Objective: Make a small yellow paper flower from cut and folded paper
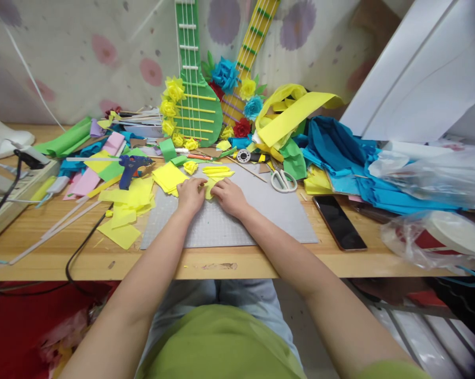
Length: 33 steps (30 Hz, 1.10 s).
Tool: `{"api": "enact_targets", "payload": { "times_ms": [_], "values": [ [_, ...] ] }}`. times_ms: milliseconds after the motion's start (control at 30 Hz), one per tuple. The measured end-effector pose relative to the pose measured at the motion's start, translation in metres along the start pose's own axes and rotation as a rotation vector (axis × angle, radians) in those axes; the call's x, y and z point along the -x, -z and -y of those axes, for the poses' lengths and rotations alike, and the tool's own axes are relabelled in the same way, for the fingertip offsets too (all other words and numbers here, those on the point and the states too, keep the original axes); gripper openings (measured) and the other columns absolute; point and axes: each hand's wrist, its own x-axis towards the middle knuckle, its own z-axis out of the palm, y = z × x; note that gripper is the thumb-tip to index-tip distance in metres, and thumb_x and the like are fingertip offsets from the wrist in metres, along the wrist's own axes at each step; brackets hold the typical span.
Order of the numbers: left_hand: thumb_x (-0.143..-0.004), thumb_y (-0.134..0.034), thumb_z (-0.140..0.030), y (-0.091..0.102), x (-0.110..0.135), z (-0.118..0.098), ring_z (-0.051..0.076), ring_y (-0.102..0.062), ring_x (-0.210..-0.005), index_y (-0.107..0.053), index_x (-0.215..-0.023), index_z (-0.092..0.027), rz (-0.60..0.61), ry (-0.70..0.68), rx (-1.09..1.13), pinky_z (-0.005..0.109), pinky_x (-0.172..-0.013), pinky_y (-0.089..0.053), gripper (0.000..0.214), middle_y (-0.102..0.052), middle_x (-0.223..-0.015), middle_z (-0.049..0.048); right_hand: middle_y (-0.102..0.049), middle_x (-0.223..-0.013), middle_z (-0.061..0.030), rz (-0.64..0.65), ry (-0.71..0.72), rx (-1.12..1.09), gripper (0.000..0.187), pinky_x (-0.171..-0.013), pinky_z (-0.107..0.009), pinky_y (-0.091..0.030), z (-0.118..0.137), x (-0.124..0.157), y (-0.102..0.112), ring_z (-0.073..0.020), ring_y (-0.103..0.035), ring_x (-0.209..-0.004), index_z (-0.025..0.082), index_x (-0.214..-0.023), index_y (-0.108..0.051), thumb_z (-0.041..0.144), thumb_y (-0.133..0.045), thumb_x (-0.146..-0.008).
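My left hand (190, 196) and my right hand (230, 197) rest side by side on a grey cutting mat (261, 216). Both have their fingers curled and pinch a small piece of yellow paper (209, 188) between them. A stack of yellow paper squares (169, 177) lies just left of my left hand. A small yellow paper flower (190, 167) and cut yellow strips (217, 171) lie just beyond my fingers.
A blue glue gun (131, 167) lies at the left among yellow sheets (125, 210). Scissors (283, 180) and a phone (339, 222) sit to the right. Blue fabric (340, 158), plastic bags (435, 237), two paper guitars (196, 105) and a power strip (16, 184) ring the wooden desk (43, 252).
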Motion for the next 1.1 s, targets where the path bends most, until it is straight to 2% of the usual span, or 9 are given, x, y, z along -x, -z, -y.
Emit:
{"api": "enact_targets", "payload": {
  "times_ms": [133,267,467,667,933,1100],
  "values": [
    [-0.076,-0.052,-0.026,0.002,0.0,0.003,0.02,-0.051,-0.094,-0.061,-0.088,-0.024,-0.052,0.016,0.004,0.035,-0.082,-0.029,0.016,-0.062,-0.094,0.0022,-0.06,-0.094,-0.0068,-0.033,-0.016,0.047,0.023,-0.077,-0.031,-0.036,-0.004,0.004,0.004,-0.0207,-0.041,-0.092,0.019,-0.087,-0.064,0.014,-0.041,-0.084],
    [-0.075,-0.054,-0.033,0.001,0.002,0.002,0.02,-0.051,-0.09,-0.062,-0.076,-0.022,0.019,-0.052,-0.01,0.036,-0.081,-0.029,0.013,-0.061,-0.083,0.0025,-0.062,-0.094,-0.0055,-0.061,-0.129,0.012,0.022,-0.075,-0.031,-0.037,-0.014,0.012,0.007,-0.0207,-0.042,-0.089,0.02,-0.082,-0.066,0.013,-0.045,-0.081],
    [-0.073,-0.056,-0.033,-0.004,0.006,-0.006,0.02,-0.05,-0.089,-0.065,-0.079,-0.024,0.082,-0.152,-0.029,0.036,-0.08,-0.028,0.015,-0.06,-0.082,0.0028,-0.062,-0.092,-0.0046,-0.09,-0.207,-0.123,0.014,-0.078,-0.032,-0.038,-0.022,0.017,0.008,-0.0202,-0.044,-0.09,0.02,-0.081,-0.066,0.019,-0.053,-0.076],
    [-0.074,-0.052,-0.028,-0.008,0.006,-0.007,0.02,-0.05,-0.089,-0.066,-0.077,-0.024,0.065,-0.158,-0.039,0.037,-0.078,-0.027,0.015,-0.06,-0.08,0.0028,-0.058,-0.091,-0.0041,-0.108,-0.336,-0.278,0.01,-0.084,-0.032,-0.038,-0.024,0.015,0.003,-0.0191,-0.045,-0.093,0.02,-0.074,-0.065,0.027,-0.058,-0.075],
    [-0.07,-0.052,-0.025,-0.007,0.006,-0.012,0.021,-0.051,-0.089,-0.067,-0.077,-0.023,0.084,-0.09,-0.052,0.037,-0.079,-0.029,0.017,-0.062,-0.082,0.0035,-0.052,-0.092,-0.0055,-0.141,-0.437,-0.323,0.006,-0.09,-0.036,-0.035,-0.023,0.012,-0.003,-0.0202,-0.043,-0.095,0.02,-0.072,-0.063,0.025,-0.06,-0.071],
    [-0.07,-0.054,-0.032,-0.006,0.007,-0.015,0.022,-0.05,-0.091,-0.067,-0.077,-0.023,0.075,-0.069,-0.077,0.038,-0.081,-0.029,0.018,-0.062,-0.084,0.0044,-0.051,-0.095,-0.0059,-0.156,-0.476,-0.328,0.005,-0.09,-0.037,-0.036,-0.022,0.012,-0.005,-0.0213,-0.041,-0.097,0.02,-0.068,-0.062,0.025,-0.061,-0.068]
  ]
}}
